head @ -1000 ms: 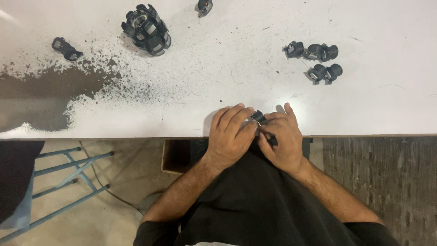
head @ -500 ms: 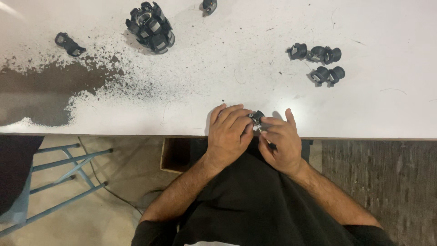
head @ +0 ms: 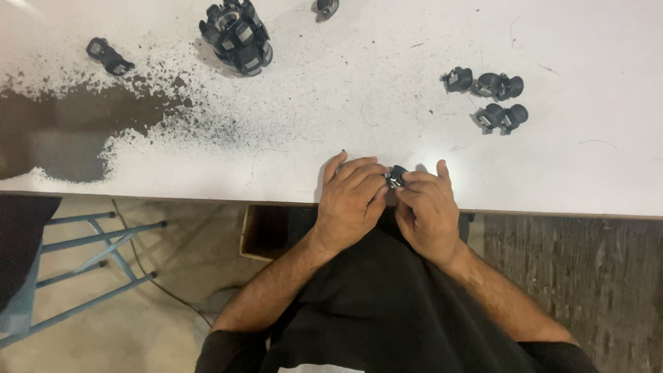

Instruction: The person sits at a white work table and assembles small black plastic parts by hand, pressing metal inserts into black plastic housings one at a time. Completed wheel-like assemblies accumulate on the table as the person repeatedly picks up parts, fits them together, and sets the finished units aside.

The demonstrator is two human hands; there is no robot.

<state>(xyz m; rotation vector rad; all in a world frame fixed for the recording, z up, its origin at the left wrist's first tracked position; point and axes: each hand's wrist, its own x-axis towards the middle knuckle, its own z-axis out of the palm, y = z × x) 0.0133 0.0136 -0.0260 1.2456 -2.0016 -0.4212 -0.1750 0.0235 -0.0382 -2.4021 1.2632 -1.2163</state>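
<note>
My left hand (head: 351,199) and my right hand (head: 427,208) meet at the near edge of the white table (head: 387,90). Between their fingertips they pinch one small black part with a shiny metal bit (head: 396,177). Most of that part is hidden by my fingers. Both hands rest low on the table edge, above my dark-clothed lap.
Several small black parts (head: 489,98) lie in a group at the right. A pile of black parts (head: 236,33) sits at the far left-centre, a single one (head: 108,56) further left, another (head: 326,7) at the top. A dark worn patch (head: 69,128) stains the table's left. A blue metal frame (head: 83,266) and a cardboard box (head: 266,231) stand below.
Both hands have stayed together on the small part, fingers shifting slightly around it. The view has drifted a little, nothing on the table has moved.
</note>
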